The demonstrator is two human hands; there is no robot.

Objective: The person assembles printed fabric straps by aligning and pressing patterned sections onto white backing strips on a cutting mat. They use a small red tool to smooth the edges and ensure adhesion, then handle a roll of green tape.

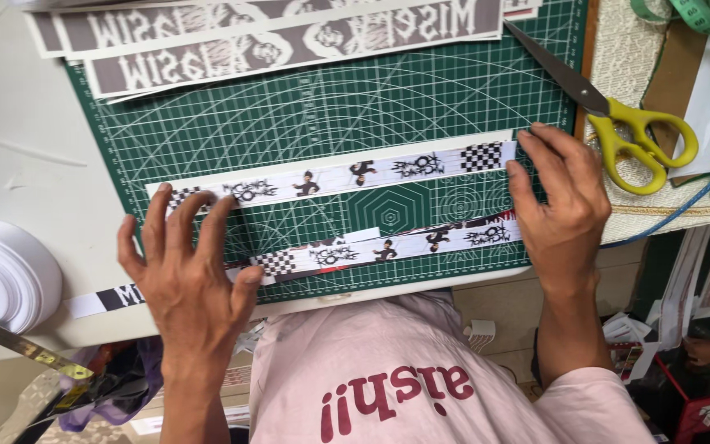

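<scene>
1. The left hand (191, 275) lay flat, fingers spread, pressing the left end of the upper printed strip (338, 177) onto the green cutting mat (330, 107); its grip was open, pinching nothing.
2. The right hand (560, 205) rested on the right ends of both strips, fingers extended and laid over the paper rather than closed on it, thumb near the lower printed strip (396, 247).
3. The upper strip ran left to right across the middle of the mat, slightly tilted, with a checkered patch at each end and small figures between.
4. The lower strip lay just nearer, apart from the upper one, its left end beside the left hand's thumb.
5. By my judgement the step in hand was flattening and lining up the two strips against the mat's grid.
6. The next move would call for steady downward pressure from both hands so the paper does not slide, and for keeping the edges parallel.
7. Yellow-handled scissors (618, 123) lay at the far right, just beside the right hand; a white ribbon roll (2, 279) sat on the worktop (18, 131) at the left; wider grey printed strips (289, 37) lay at the far edge.
</scene>
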